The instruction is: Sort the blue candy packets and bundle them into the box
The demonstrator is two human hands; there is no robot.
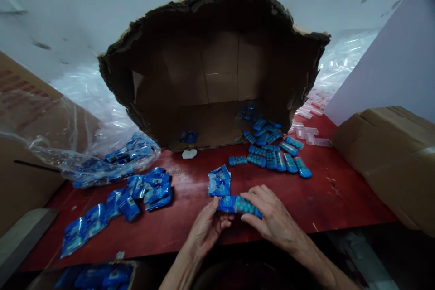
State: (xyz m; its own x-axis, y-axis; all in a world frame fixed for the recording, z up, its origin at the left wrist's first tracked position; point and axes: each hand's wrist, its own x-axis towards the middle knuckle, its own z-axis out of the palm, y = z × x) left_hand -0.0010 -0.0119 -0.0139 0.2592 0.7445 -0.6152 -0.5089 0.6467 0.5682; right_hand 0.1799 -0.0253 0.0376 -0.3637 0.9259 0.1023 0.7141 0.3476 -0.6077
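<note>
Container [245, 206] partly hidden by fingers [254, 199], torn carton [220, 70] dim inside

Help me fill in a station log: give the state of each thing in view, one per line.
Left hand: fingers curled, thumb at the held bead pack's left end.
Right hand: gripping its right end.
Held bead pack: slightly tilted.
Loose blue pouch: lying on the red table.
Other bead packs: lying clustered.
Large carton: torn, open toward the camera.
Left blue packets: lying, overlapping.
Clear plastic: crumpled.
Lower box: open.
</note>
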